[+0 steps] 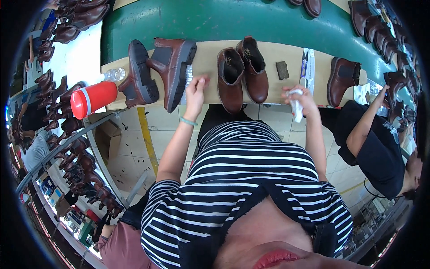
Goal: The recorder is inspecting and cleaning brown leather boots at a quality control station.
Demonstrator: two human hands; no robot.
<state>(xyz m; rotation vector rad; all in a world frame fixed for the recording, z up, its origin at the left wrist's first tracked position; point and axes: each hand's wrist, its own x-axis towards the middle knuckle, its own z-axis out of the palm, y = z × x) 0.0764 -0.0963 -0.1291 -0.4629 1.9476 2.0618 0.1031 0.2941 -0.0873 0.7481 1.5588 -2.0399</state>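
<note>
Two brown ankle boots stand upright side by side in front of me, the left boot [230,85] and the right boot [255,71], toes toward me. Left of them, two more boots lie on their sides: one boot [141,74] shows its dark sole, the other boot [172,67] its dark elastic panel. Between this pair and the upright one hovers my left hand [195,95], fingers curled in, with nothing visible in them. My right hand [304,101] grips a crumpled white cloth [295,105] near the bench's front edge, right of the upright boots.
A brown abrasive block [282,70] and a blue-and-white pen-like tool [305,65] lie on the cardboard [206,47]. Further right stands another boot [342,80]. A red bottle [94,98] and a clear jar [115,74] are at left. A co-worker [376,139] works at right.
</note>
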